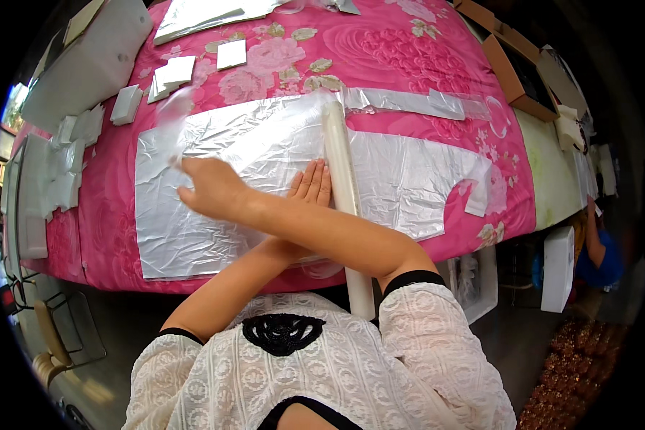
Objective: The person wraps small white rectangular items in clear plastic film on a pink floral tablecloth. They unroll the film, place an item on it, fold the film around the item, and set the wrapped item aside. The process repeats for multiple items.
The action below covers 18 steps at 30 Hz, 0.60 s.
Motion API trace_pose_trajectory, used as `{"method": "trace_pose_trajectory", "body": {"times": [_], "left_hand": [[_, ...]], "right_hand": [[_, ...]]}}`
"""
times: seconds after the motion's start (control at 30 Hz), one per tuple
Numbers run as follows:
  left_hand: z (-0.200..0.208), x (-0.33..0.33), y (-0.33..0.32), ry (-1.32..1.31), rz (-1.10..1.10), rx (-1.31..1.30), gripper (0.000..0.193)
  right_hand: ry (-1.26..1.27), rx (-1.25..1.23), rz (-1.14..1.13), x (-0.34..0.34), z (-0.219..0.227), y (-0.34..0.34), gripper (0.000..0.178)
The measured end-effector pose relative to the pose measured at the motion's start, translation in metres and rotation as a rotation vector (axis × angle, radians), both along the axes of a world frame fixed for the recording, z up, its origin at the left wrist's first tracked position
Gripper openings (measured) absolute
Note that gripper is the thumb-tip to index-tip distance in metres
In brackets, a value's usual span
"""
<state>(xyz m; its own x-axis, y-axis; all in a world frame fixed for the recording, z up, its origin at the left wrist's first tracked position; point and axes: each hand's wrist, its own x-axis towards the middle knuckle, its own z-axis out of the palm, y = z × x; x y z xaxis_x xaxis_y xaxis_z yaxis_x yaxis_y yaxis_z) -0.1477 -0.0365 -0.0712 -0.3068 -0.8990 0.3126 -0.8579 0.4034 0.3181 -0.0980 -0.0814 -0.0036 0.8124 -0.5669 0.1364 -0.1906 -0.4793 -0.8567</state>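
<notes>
In the head view the arms cross. The left hand lies flat, fingers straight, pressing the silver foil sheet beside the long white roll. The right hand, fingers curled, seems to pinch clear film, though the grip is blurred. The thin foil could crease or tear if dragged. A pink floral cloth covers the bench; white foam blocks sit left.

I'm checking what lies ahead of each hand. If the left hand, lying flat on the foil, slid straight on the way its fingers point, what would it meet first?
The left hand points up the table beside the white roll. Ahead lies only more silver foil sheet, then the pink flowered cloth; the roll probably stays alongside, though depth is unclear.
</notes>
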Motion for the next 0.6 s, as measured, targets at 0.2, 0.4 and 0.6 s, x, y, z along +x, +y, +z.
{"method": "trace_pose_trajectory", "body": {"times": [0.2, 0.4, 0.6], "left_hand": [[0.002, -0.011, -0.002, -0.006, 0.001, 0.076, 0.071], [-0.007, 0.002, -0.001, 0.588, -0.001, -0.06, 0.059], [0.048, 0.041, 0.035, 0.861, -0.011, 0.144, 0.041]], "right_hand": [[-0.103, -0.133, 0.468, -0.004, 0.007, 0.047, 0.046], [-0.173, -0.531, -0.009, -0.149, 0.007, -0.004, 0.032], [0.253, -0.734, 0.099, -0.253, 0.002, -0.021, 0.043]]}}
